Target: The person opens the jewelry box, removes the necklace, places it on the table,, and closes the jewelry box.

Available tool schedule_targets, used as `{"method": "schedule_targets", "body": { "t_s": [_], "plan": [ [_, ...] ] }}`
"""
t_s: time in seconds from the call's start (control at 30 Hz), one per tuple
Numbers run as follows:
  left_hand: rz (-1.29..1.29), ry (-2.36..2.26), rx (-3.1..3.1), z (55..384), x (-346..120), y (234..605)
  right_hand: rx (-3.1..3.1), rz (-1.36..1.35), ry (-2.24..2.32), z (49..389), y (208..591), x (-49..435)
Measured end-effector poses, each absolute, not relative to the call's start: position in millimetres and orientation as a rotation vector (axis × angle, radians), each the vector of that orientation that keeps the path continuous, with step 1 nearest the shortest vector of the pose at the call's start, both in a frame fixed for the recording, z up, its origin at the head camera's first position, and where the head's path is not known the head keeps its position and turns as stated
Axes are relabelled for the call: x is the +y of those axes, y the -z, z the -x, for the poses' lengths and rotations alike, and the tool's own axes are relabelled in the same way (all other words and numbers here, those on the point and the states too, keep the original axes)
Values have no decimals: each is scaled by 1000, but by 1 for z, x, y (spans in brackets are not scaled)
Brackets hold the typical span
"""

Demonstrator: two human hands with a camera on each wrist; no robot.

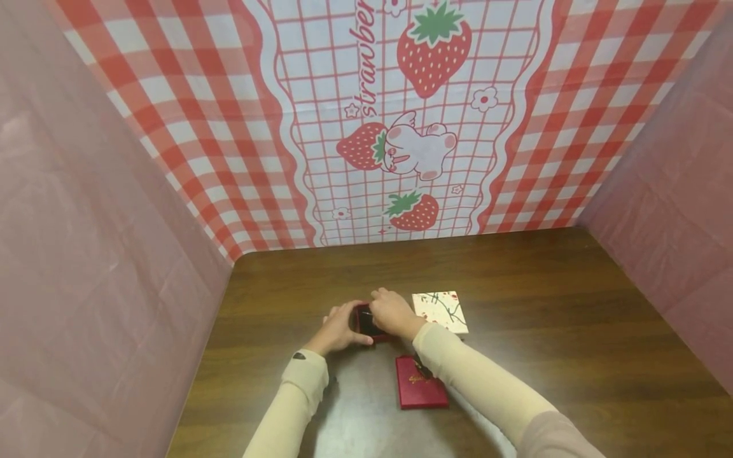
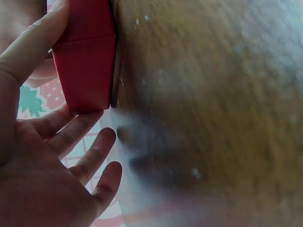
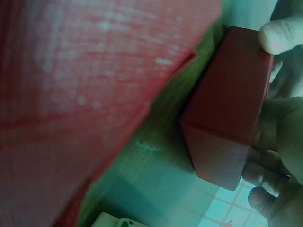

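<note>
My left hand grips a small dark-red box, with the thumb on its near side and fingertips at its far end. Black lining shows inside the box, along with a thin pale line. My right hand reaches over the box's right part, its fingers bent down at the opening. In the right wrist view the red box wall stands in front of those curled fingers. I cannot tell whether they pinch something.
A flat red piece with gold lettering lies nearer me, partly under my right wrist. Beside the right hand sits a cream box with a branch-and-flower pattern. A checked strawberry cloth hangs behind the wooden table.
</note>
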State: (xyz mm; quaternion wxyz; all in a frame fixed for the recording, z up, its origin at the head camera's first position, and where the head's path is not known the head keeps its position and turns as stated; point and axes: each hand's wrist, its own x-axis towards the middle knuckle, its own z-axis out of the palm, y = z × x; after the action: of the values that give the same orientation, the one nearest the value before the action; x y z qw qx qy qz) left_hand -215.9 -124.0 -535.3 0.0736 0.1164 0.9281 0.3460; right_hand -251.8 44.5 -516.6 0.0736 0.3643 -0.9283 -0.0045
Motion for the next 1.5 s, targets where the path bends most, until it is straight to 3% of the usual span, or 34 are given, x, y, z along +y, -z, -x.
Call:
{"method": "schedule_targets", "body": {
  "t_s": [0.9,1.5],
  "plan": [
    [-368,-1029,2801,215,-126,533,-2835,-1206,-377,255,512,47],
    [-400,-1031,2801,217,-125,536,-2886,-1192,-312,252,513,45]
  ]
}}
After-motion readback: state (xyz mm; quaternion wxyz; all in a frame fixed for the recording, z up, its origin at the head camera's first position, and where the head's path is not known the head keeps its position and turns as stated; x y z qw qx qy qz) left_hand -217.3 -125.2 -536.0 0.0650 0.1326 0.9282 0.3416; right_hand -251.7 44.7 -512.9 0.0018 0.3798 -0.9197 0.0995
